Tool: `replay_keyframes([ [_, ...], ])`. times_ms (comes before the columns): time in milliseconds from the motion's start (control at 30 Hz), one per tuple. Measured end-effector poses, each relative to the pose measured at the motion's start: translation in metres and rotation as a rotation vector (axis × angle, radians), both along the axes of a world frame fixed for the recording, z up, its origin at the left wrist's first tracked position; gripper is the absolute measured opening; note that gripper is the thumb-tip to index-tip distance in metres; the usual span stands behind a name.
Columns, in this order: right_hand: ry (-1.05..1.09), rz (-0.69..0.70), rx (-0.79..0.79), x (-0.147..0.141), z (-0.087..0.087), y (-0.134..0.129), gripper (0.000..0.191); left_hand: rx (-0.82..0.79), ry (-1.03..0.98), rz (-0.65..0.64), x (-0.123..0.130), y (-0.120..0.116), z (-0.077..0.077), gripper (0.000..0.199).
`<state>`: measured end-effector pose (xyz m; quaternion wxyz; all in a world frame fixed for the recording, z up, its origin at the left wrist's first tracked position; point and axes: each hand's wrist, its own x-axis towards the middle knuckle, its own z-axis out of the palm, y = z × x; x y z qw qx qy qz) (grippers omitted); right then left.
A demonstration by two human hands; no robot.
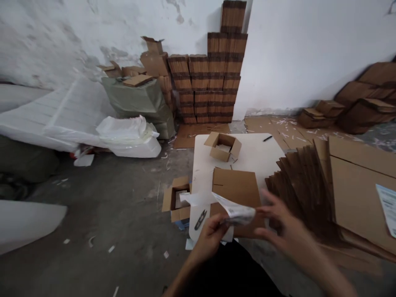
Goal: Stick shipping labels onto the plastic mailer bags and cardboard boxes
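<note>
My left hand [213,234] is closed on a white sheet of labels [236,211], which curls upward above the table. My right hand [283,227], partly blurred, has its fingers spread close to the right end of the sheet; I cannot tell whether a fingertip touches it. Beneath both lies a flat piece of cardboard [236,183] on the white table [201,165]. Left of my left hand, a pair of small dark thread snips [200,219] rests near the table's edge. More white paper [201,199] trails toward the left.
An open small carton [220,154] stands at the table's far side, and a pen [267,138] lies at the far right corner. Another open carton [181,213] is left of the table. Folded cardboard [297,185] leans on the right. Stacked flat cartons [213,82] line the wall.
</note>
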<state>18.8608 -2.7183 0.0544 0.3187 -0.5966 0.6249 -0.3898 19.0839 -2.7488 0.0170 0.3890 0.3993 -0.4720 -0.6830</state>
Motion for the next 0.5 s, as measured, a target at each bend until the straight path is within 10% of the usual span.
replay_keyframes([
  [133, -0.016, 0.151, -0.063, 0.046, -0.02, -0.008, 0.025, 0.115, 0.054, -0.071, 0.006, 0.003, 0.003, 0.04],
  [300, 0.126, 0.3, -0.259, 0.069, -0.044, -0.011, 0.023, 0.558, 0.361, 0.191, 0.007, -0.005, -0.016, 0.046],
  [500, 0.029, 0.316, -0.339, 0.048, -0.006, -0.018, 0.011, 0.655, 0.209, 0.701, 0.037, -0.03, -0.066, 0.02],
])
